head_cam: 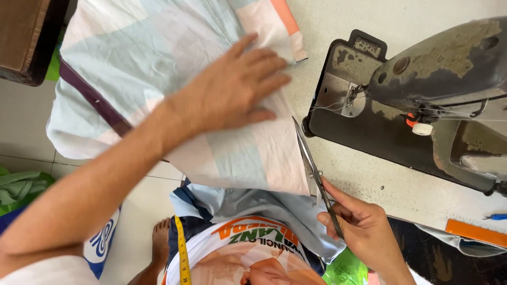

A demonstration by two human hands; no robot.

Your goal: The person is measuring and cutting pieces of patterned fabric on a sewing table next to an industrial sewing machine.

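We see the pale table (pixel 369 184) with a black sewing machine (pixel 422 95). Left of the machine lies the checked cloth (pixel 158 58), our left hand (pixel 232 89) flat, fingers apart. Right hand (pixel 364 227) has its grip closed around scissors (pixel 314 169) at the cloth's edge.

The pale tabletop (pixel 369 184) holds a black sewing machine (pixel 422 105) at its right edge, checked cloth (pixel 158 53) on the left, maybe an orange ruler (pixel 475 232).
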